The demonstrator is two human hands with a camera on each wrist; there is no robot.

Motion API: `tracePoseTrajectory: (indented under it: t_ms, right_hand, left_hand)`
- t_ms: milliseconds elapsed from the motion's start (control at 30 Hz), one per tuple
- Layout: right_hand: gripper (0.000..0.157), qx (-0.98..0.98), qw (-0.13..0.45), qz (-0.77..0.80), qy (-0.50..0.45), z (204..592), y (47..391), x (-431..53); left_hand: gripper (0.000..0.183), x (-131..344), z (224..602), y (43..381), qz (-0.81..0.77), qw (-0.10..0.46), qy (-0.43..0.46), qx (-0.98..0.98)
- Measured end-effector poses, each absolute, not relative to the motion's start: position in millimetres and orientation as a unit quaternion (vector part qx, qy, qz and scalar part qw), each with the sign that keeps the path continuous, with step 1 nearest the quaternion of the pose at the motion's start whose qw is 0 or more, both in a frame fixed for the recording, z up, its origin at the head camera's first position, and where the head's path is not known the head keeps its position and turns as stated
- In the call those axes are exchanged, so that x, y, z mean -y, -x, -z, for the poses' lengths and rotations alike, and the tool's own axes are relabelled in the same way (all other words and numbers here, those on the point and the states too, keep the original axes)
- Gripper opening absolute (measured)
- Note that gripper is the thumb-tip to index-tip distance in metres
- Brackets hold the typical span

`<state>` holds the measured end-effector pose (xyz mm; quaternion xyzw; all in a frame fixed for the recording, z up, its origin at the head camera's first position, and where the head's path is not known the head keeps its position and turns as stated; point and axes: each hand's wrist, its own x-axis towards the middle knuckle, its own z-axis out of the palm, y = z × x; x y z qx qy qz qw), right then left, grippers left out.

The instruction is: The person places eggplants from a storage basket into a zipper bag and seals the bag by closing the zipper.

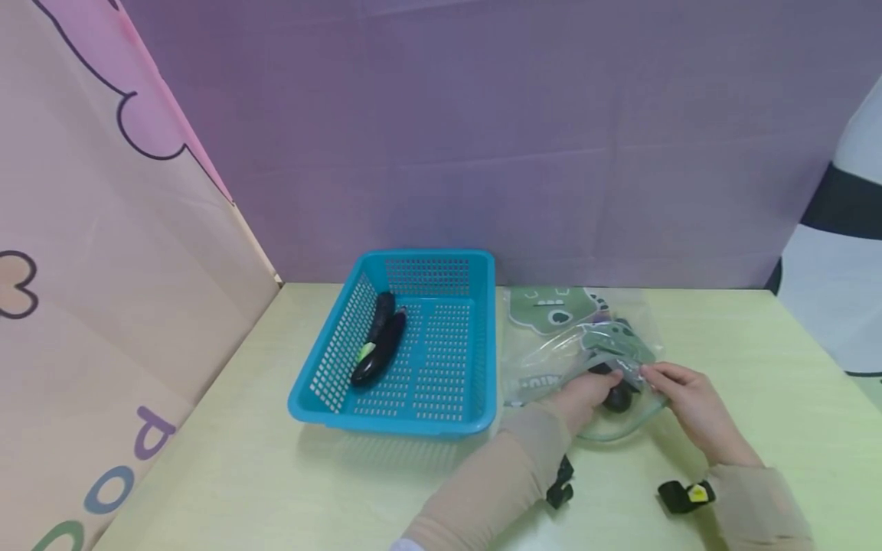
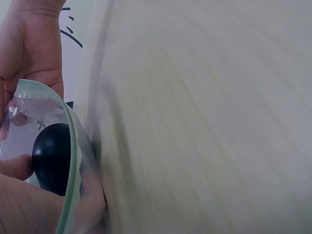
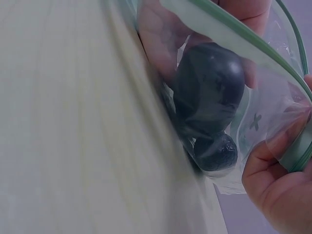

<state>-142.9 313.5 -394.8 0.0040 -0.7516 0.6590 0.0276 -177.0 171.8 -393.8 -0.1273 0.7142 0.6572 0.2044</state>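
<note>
1. Purple cloth (image 1: pixel 441 153) fills the top of the frame, behind a pale table (image 1: pixel 227 474).
2. Right of centre, an eggplant (image 1: pixel 619 399) lies just inside the mouth of a clear bag (image 1: pixel 544 352); the right wrist view shows a second dark end (image 3: pixel 216 152) below it, perhaps another eggplant.
3. Left hand (image 1: pixel 586 396): reaches into the mouth, thumb and fingers gripping the eggplant from either side.
4. Right hand (image 1: pixel 696 405): pinches the bag near its green rim (image 3: pixel 253 41).
5. To do this well, I would hold the rim high so the mouth gapes, slide the eggplant deep beside the other shape, then loosen the left fingers and withdraw them flat, lest they drag the plastic.
6. Further out, left of the bag, a blue basket (image 1: pixel 393 422) holds two eggplants (image 1: pixel 383 348) along its left side.
</note>
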Motion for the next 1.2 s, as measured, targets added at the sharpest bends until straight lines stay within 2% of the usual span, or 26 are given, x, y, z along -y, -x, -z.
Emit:
tracePoseTrajectory:
  t_ms: [400,767,1000,1200]
  right_hand:
    - [0.028,0.750,0.030,-0.660,-0.006,396,143,-312]
    - [0.028,0.749,0.030,-0.661,-0.011,396,143,-313]
    - [0.029,0.753,0.035,-0.657,-0.014,397,142,-313]
    - [0.028,0.759,0.033,-0.650,-0.011,396,143,-313]
  left_hand:
    - [0.033,-166,392,174,-0.723,0.204,0.096,-0.653]
    - [0.044,-147,385,166,-0.672,0.272,0.089,-0.683]
    - [0.040,-141,382,163,-0.687,0.267,0.074,-0.671]
    - [0.036,-147,385,166,-0.743,0.233,0.068,-0.624]
